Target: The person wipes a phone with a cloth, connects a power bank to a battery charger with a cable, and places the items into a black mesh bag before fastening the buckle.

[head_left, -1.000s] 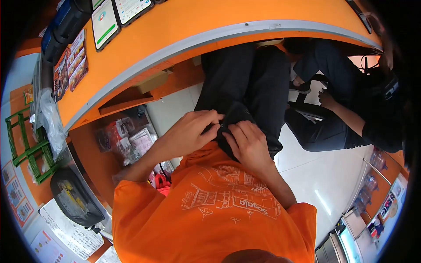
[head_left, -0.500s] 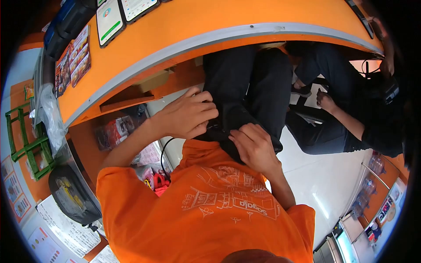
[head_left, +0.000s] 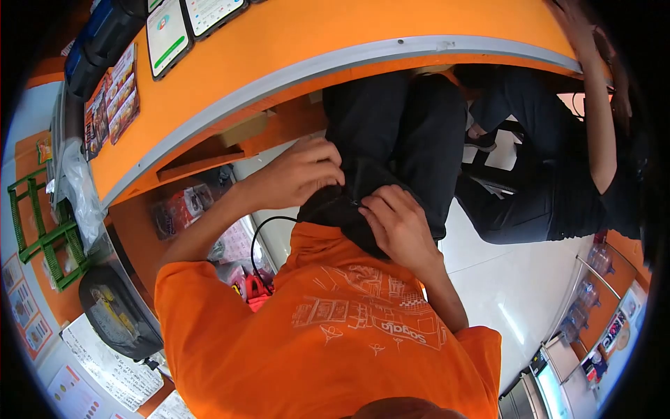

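On the lap lies a black fabric pouch (head_left: 326, 208), its dark surface hard to tell from the black trousers (head_left: 426, 140). My left hand (head_left: 310, 172) is closed at the pouch's upper left part, fingers curled and pinching. Facing it, my right hand (head_left: 396, 222) pinches the pouch's right side, thumb and fingertips together near a small dark detail that may be a zip. A black cable (head_left: 259, 241) curves in from the left toward the pouch. What exactly sits between the fingertips is hidden.
Ahead is an orange counter (head_left: 314, 42) with a metal edge, bearing phones (head_left: 167, 38) and leaflets (head_left: 123, 98). To the right sits a co-worker in dark clothes, an arm (head_left: 599, 119) on the counter. A black bag (head_left: 115, 314) is at left; water bottles (head_left: 579, 311) stand lower right.
My left hand has shifted slightly and its fingers have drawn in; my right hand stays close to the same spot. The co-worker's arm has risen from the lap to the counter.
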